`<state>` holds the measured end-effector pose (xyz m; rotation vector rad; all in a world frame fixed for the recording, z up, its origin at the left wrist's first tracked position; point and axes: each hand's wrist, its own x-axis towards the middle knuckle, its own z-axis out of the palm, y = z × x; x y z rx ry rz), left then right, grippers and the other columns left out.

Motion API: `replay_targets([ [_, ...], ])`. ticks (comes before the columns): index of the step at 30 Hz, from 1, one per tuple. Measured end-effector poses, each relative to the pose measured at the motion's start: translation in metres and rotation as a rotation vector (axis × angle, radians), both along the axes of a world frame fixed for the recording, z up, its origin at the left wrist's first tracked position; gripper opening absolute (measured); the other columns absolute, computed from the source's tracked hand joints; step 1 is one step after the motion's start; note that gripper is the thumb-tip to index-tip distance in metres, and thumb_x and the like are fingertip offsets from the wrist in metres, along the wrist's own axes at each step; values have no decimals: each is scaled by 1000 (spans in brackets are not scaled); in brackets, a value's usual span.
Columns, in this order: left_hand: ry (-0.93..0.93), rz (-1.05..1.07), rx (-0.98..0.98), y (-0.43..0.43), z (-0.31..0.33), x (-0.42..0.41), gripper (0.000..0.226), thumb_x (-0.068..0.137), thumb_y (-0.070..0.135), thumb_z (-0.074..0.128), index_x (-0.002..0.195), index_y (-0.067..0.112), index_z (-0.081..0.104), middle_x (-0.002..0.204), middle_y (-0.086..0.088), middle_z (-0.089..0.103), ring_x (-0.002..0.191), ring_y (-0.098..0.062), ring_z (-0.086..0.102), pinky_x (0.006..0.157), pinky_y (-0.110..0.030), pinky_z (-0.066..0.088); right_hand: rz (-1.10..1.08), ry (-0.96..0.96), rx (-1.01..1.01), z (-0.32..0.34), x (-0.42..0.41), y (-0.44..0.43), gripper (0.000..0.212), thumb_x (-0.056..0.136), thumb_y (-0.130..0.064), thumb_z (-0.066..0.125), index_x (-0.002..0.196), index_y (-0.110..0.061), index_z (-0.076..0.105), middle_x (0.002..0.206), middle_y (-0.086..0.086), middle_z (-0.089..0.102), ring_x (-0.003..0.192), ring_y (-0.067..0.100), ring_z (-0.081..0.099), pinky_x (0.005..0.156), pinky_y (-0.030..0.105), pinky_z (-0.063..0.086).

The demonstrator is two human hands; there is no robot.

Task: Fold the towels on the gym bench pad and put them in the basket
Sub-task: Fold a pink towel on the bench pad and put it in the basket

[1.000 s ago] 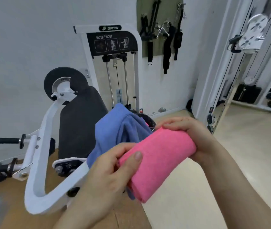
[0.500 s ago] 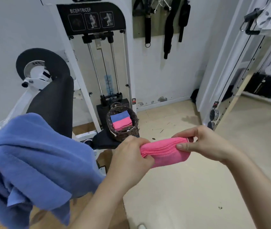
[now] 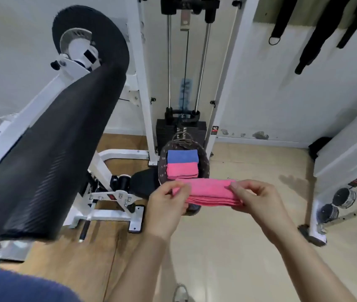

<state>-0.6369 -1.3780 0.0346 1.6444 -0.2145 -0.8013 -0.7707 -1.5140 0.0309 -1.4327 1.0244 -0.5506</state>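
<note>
A folded pink towel (image 3: 211,191) hangs level between my two hands, just above the near rim of the dark wicker basket (image 3: 162,164). My left hand (image 3: 166,203) pinches its left end and my right hand (image 3: 252,198) pinches its right end. Inside the basket lie a folded blue towel (image 3: 182,155) and, in front of it, a folded pink towel (image 3: 182,170). The black gym bench pad (image 3: 49,149) slants across the left. A blue towel (image 3: 16,284) shows at the bottom left corner.
The basket sits on a small black seat (image 3: 143,182) of the white biceps/triceps machine (image 3: 140,83), in front of its weight stack (image 3: 181,129). A second white rack (image 3: 325,214) stands at the right. Black straps (image 3: 312,38) hang on the wall. Beige floor lies below my arms.
My view has swung down and toward the basket. Both hands have carried the folded pink towel forward to the basket's near rim. The blue towel has dropped to the bottom left corner.
</note>
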Motion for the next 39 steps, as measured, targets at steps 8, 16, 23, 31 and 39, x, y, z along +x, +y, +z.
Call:
replay_targets([
  [8,-9,188,144,-82,-77,75,2,88,16,69,87,13,69,76,-9,67,62,-17,63,60,-30,54,177,167,12,-68,88,-90,42,72,7,65,95,-20,44,101,3,58,65,24,54,56,35,48],
  [16,-281,3,590,-131,-152,117,24,80,12,63,80,27,45,71,6,58,66,-22,58,61,-38,49,522,501,-103,-151,152,-147,27,72,3,55,78,-19,40,68,0,52,65,24,51,56,32,40],
  [23,-637,-466,1018,-149,-196,133,46,81,15,46,120,38,42,88,2,67,83,-25,65,63,-34,50,730,723,-286,-198,188,-153,19,83,-12,54,100,-17,61,115,2,68,97,31,64,79,33,52],
  [31,-748,-898,1238,-186,-217,148,30,89,2,48,113,15,59,108,-4,66,102,-27,64,80,-34,48,928,1016,-269,-211,217,-161,36,93,-12,48,129,-9,48,121,13,61,110,30,61,86,29,45],
  [39,-876,-1077,1204,-190,-243,160,54,91,-1,45,142,0,27,108,-12,67,97,-34,66,66,-34,41,928,1135,-422,-241,214,-147,43,89,-5,48,132,-9,46,124,16,58,107,24,63,86,31,51],
])
